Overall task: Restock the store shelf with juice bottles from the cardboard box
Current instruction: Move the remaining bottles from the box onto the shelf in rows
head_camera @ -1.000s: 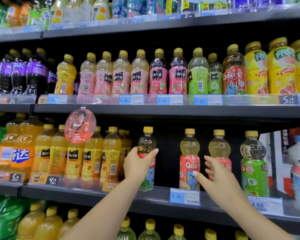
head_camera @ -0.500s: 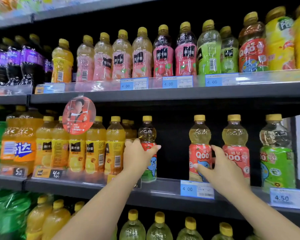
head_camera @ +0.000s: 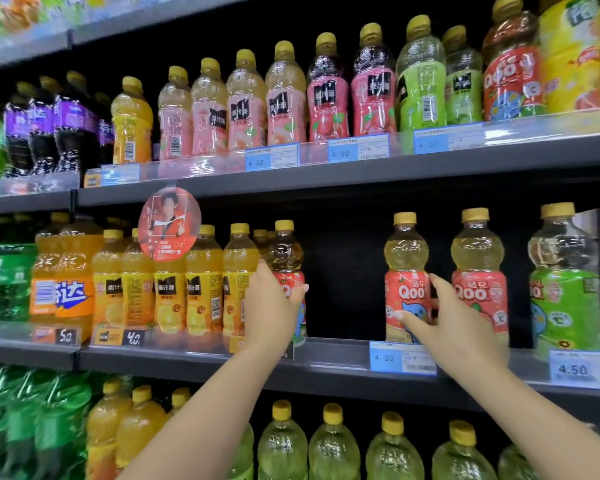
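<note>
Wide shot of the drinks wall: three grey shelves run across the frame, and the middle shelf point(head_camera: 333, 358) is where the action is. Left of centre it carries a packed block of orange juice bottles point(head_camera: 201, 282); at the right edge stands a green-labelled bottle point(head_camera: 565, 289). A dark gap sits dead centre of the frame, unfilled.

Both hands are up at that gap. The left hand point(head_camera: 274, 306) wraps its fingers round the red-labelled bottle point(head_camera: 286, 258) at the gap's left side, gripping it at the label. Lower right of centre, the right hand point(head_camera: 458, 327) has thumb and fingers curled onto the Qoo bottle point(head_camera: 407, 271), with a second Qoo bottle point(head_camera: 478, 271) just beside it, touching or nearly so. The cardboard box is nowhere in view.

This looks like facing-up. To do it well: hold low on the body, slide rather than lift, keep each bottle upright, turn labels outward, line them with the blue price tag point(head_camera: 400, 358) below. Beware nudging neighbours, since tall bottles tip easily.
</note>
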A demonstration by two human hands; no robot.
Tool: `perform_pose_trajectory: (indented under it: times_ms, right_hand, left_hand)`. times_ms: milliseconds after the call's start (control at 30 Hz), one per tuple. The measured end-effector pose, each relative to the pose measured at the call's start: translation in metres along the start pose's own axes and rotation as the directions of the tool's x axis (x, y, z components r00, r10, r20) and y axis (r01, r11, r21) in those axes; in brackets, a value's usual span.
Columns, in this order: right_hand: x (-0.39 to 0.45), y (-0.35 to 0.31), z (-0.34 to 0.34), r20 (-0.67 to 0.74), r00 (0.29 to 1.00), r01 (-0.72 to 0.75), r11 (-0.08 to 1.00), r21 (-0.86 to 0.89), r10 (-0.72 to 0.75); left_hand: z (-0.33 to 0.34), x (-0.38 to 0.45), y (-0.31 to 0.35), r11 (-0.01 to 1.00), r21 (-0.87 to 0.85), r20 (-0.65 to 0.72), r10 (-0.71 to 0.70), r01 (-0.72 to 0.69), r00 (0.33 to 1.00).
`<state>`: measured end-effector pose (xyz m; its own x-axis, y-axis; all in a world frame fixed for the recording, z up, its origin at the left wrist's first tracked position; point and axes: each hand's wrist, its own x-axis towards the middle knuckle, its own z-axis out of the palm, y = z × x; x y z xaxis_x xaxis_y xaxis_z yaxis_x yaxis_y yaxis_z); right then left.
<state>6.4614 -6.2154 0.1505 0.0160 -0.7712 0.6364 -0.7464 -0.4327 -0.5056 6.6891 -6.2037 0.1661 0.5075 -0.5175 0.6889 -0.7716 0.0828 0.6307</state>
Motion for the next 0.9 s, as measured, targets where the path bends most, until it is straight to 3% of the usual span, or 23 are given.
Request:
perform_pose_trajectory:
  times_ms: [100, 200, 300, 400, 500, 633, 900]
  right_hand:
    - [-0.006, 0.005, -0.006, -0.016, 1.0, 0.021, 0.981, 0.194, -0.019]
    - [-0.015, 0.021, -0.027, -0.203, 0.975, 0.133, 0.965, 0.226, -0.087]
    - [-0.016, 0.042, -0.056, -0.384, 0.917, 0.187, 0.967, 0.172, -0.109]
    - [-0.01, 0.068, -0.079, -0.473, 0.879, 0.108, 0.99, 0.092, -0.052]
    - [-0.005, 0.088, -0.093, -0.414, 0.909, -0.007, 0.994, 0.114, 0.054]
    - [0.006, 0.101, -0.099, -0.217, 0.958, -0.17, 0.981, 0.092, 0.186]
    - [0.04, 0.121, -0.094, -0.137, 0.975, -0.188, 0.977, -0.102, 0.173]
  left_hand:
    - [-0.005, -0.017, 0.006, 0.997, -0.06, -0.086, 0.051, -0.057, 0.995]
    - [-0.005, -0.036, 0.029, 0.961, -0.137, -0.127, 0.222, -0.239, 0.967]
    - [0.012, -0.052, 0.06, 0.935, -0.24, 0.047, 0.28, -0.262, 0.959]
    - [0.034, -0.061, 0.084, 0.944, -0.312, 0.288, 0.201, -0.107, 0.936]
    - [0.048, -0.067, 0.095, 0.947, -0.319, 0.386, 0.153, -0.024, 0.91]
    - [0.062, -0.07, 0.096, 0.975, -0.215, 0.35, 0.127, -0.052, 0.928]
    - [0.08, -0.062, 0.098, 0.983, -0.171, 0.334, 0.121, -0.067, 0.935]
